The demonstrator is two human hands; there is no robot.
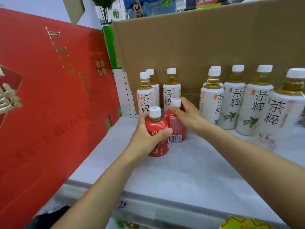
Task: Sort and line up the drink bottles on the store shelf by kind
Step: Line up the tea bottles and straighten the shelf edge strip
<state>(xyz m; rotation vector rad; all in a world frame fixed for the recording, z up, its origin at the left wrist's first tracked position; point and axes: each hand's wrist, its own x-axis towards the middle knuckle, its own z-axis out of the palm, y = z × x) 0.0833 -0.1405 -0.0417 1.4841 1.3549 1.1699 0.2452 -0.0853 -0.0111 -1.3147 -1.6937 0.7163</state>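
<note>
The left hand [145, 134] gripped the near red bottle [158, 129] around its body; the right hand [184, 114] pinched the far red bottle's [176, 126] cap. Both stood mid-shelf [181, 171], probably full, heavy, slick.

We record the rightmost white-label tea bottle [287, 109] cut by the right edge. The right hand [186, 114] hides the neck of the rear red bottle [176, 129]; its print is blurred.

Both arms extend forward, left hand [145, 134] curled gripping, right hand [186, 116] pinching from above.
</note>
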